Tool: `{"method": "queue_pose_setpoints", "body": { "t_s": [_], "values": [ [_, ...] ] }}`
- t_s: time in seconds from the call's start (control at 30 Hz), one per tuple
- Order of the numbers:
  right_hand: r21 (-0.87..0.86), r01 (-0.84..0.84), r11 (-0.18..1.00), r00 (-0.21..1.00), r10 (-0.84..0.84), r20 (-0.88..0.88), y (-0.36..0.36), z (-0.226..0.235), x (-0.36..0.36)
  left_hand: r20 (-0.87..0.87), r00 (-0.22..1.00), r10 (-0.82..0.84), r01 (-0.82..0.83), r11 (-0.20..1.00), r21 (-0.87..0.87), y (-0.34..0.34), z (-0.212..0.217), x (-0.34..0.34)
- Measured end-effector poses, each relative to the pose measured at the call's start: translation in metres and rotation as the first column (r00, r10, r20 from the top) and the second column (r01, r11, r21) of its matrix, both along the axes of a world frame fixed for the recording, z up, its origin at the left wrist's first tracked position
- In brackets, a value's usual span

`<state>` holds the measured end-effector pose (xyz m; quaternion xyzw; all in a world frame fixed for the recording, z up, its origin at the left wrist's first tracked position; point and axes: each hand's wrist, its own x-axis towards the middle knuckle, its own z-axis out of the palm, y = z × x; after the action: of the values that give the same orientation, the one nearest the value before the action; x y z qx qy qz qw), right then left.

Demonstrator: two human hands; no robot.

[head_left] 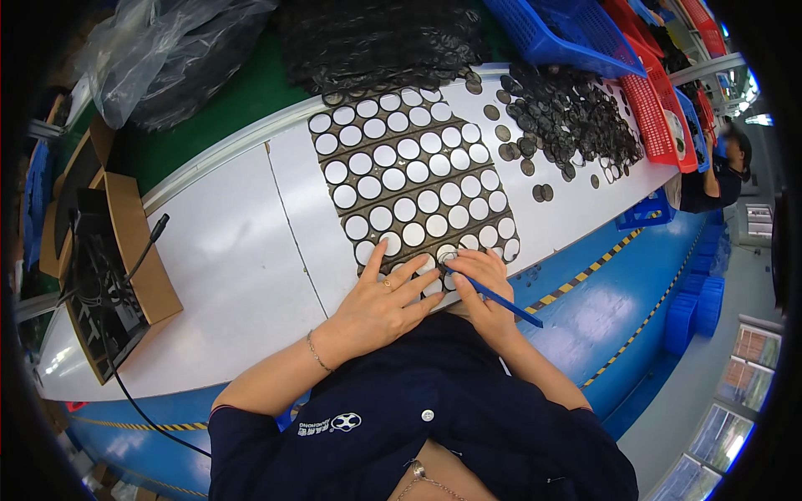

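Observation:
A dark perforated rubber sheet (422,197) lies on the white table, with rows of round holes that show white. My left hand (376,302) rests on its near edge, fingers spread and pressing down, a ring on one finger. Just to its right, my right hand (482,288) grips a thin blue hand tool (501,299), a slim stick whose tip meets the sheet between my hands. By that tip, a thin dark ring-shaped strip stands partly lifted beside one hole; my fingers hide part of it.
Many loose dark discs (568,117) are heaped at the right. Stacked dark sheets (376,37) lie behind, near a clear plastic bag (171,58). Blue (568,33) and red baskets (656,108) stand at the far right. A cardboard box (138,250) is at the left; another person (718,171) sits beyond.

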<state>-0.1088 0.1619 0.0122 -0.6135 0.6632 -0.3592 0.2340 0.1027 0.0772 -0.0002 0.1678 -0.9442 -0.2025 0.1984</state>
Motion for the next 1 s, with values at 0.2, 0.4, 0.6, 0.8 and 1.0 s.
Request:
{"method": "queue_pose_setpoints", "body": {
  "t_s": [0.2, 0.4, 0.6, 0.8, 1.0],
  "values": [
    [-0.195, -0.126, 0.973, 0.930, 0.048, -0.363, -0.003, -0.006, 0.002, 0.028, 0.999, -0.021, 0.021, 1.000, 0.008, 0.000, 0.001, 0.000],
    [-0.357, 0.099, 0.929, 0.902, -0.235, -0.361, -0.039, -0.011, -0.035, 0.022, 0.999, -0.034, 0.034, 0.999, 0.003, 0.001, 0.000, 0.001],
    [-0.078, 0.040, 0.996, 0.998, -0.036, 0.054, -0.036, -0.004, -0.010, -0.056, 0.996, 0.064, -0.064, 0.998, -0.002, -0.004, -0.001, -0.001],
    [-0.062, -0.014, 0.998, 1.000, 0.013, -0.018, -0.039, -0.003, -0.004, -0.014, 0.981, 0.196, -0.196, 0.981, -0.016, -0.007, 0.001, -0.001],
    [-0.037, -0.031, 0.999, 0.998, 0.029, -0.047, -0.040, -0.001, -0.003, -0.010, 0.980, 0.201, -0.201, 0.980, -0.010, -0.007, 0.002, -0.002]
  ]
}}
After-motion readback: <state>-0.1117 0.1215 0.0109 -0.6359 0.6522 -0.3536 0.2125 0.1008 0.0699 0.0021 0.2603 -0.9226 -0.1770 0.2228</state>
